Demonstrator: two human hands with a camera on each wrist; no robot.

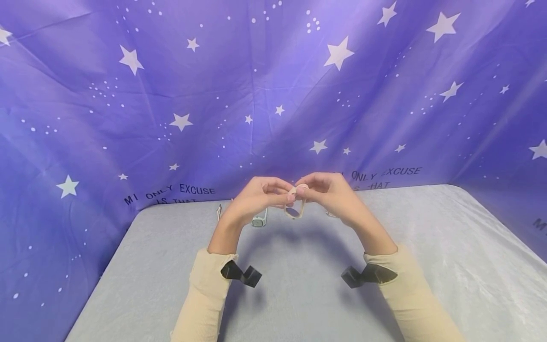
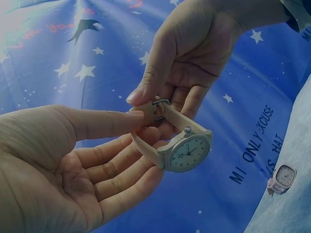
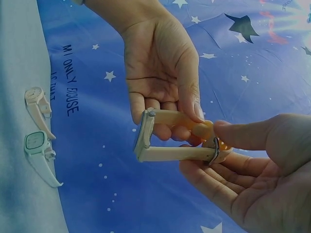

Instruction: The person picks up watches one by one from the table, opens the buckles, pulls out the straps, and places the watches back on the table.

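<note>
Left hand (image 1: 262, 197), right hand (image 1: 332, 190) pinch cream watch (image 1: 295, 217)!

Head view: it's up above the grey table (image 1: 299, 299). Left wrist: dial (image 2: 192, 154) showing, buckle (image 2: 161, 101) near the right thumb (image 2: 141, 92). Right wrist: pink watch (image 3: 34, 94), mint watch (image 3: 35, 141) lie on the table.

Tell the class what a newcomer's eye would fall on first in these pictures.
Probably the star-printed purple backdrop, filling the top of the head view. Then the cream watch, pinched by the left hand and right hand near that view's centre. A mint watch lies left, on the table.
</note>
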